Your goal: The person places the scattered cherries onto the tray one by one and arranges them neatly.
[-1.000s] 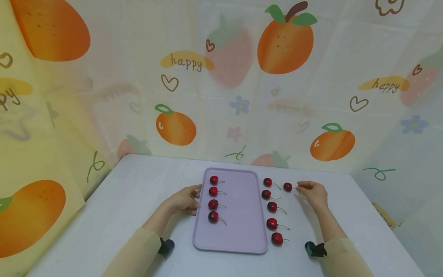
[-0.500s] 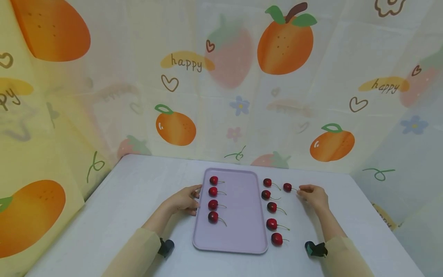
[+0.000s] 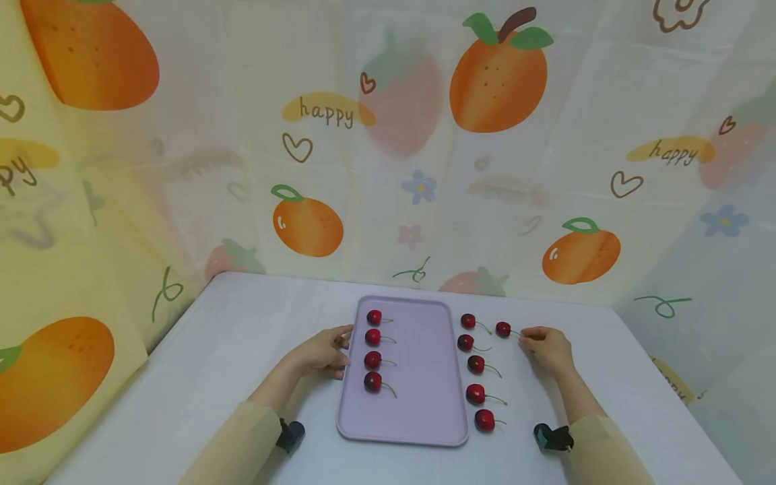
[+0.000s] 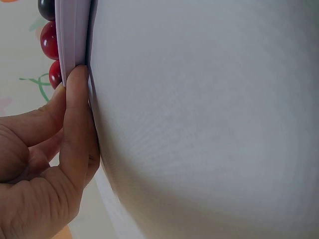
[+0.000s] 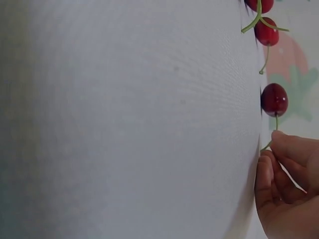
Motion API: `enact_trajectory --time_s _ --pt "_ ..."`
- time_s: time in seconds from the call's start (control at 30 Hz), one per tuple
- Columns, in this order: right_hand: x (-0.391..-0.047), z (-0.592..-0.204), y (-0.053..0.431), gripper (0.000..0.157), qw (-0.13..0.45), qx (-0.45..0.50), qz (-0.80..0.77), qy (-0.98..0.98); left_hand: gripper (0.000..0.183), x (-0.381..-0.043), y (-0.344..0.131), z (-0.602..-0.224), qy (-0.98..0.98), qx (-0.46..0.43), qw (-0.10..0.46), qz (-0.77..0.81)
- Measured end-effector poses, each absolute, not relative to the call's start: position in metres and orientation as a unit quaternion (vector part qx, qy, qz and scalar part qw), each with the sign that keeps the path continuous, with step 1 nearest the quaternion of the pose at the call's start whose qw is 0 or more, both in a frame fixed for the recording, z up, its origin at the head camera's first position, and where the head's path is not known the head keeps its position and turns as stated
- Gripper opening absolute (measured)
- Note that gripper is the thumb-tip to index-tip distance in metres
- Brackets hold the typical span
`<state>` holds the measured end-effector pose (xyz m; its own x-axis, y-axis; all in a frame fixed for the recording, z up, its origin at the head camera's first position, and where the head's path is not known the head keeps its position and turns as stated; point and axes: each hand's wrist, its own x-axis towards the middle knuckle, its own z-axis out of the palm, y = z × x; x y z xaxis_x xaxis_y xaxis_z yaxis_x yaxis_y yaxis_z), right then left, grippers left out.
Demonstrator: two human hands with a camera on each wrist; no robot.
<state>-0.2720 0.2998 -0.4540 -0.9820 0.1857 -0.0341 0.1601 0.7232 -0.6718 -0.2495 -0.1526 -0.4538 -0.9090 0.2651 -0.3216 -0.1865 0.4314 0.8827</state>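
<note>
My left hand (image 3: pixel 320 351) grips the left edge of a lilac tray (image 3: pixel 418 404), its thumb on the rim and a finger against the outer side in the left wrist view. Several red cherries (image 3: pixel 373 360) with green stems lie in a column along the tray's left half. On the table to the right of the tray, my right hand (image 3: pixel 548 347) pinches the stem of a single cherry (image 3: pixel 503 329) between thumb and fingers. In the right wrist view this dark red cherry (image 5: pixel 274 99) sits at the table surface just beyond the fingertips.
Between tray and right hand, several more cherries (image 3: pixel 475 365) form a column beside the tray's right edge, stems pointing right. A white cloth covers the table (image 3: pixel 230 316). Behind it hangs a fruit-printed curtain (image 3: pixel 376 202). Each wrist carries a small black camera (image 3: pixel 292 436).
My right hand has shifted slightly, its fingertips coming down and closing on the end of the cherry's stem. The left hand, tray and cherries keep their places.
</note>
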Motion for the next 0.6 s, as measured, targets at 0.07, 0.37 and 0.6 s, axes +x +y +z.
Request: enact_trajectory --time_s 0.07,0.37,0.6 --pt "-0.2718 -0.4540 0.2997 0.031 0.020 -0.088 0.358 -0.929 0.078 -0.2493 -0.1531 -0.4537 0.818 0.026 0.212 0.533" --pt "-0.2720 -0.4562 0.3000 0.027 0.027 -0.078 0.341 -0.936 0.078 -0.2488 -0.1528 -0.4543 0.818 0.025 0.212 0.534" --pt "-0.2739 -0.4591 0.2993 0.024 0.035 -0.072 0.333 -0.939 0.078 -0.2478 -0.1520 -0.4532 0.817 0.027 0.212 0.535"
